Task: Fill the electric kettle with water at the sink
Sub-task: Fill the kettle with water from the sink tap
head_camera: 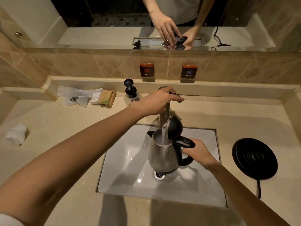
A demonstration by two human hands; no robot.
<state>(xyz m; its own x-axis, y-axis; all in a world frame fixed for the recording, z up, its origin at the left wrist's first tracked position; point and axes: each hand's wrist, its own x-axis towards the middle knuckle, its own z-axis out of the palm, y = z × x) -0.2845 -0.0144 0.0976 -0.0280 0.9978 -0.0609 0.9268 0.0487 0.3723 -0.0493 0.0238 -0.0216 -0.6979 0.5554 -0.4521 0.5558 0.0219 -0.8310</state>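
Kettle: our steel kettle point(160, 154), black lid up, catches the tap point(164, 117) stream.
Right hand point(197, 152): grip wrapped around its handle.
Left hand point(156, 101): grip closed over the tap lever.

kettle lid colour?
Black, like the handle; the lid stands open above the brushed steel kettle body. Head view, the only one.

Frame centre: kettle point(162, 154) in sink point(203, 185), under faucet point(165, 115), above drain point(159, 175). Right hand point(197, 152) on kettle handle, centre-right; left hand point(156, 101) on faucet lever. Kettle base point(254, 160) on counter point(48, 128), right edge. Soap pump point(131, 93) left of faucet; packets point(75, 97), poss. toiletries, upper left; crumpled tissue point(16, 134) far left.
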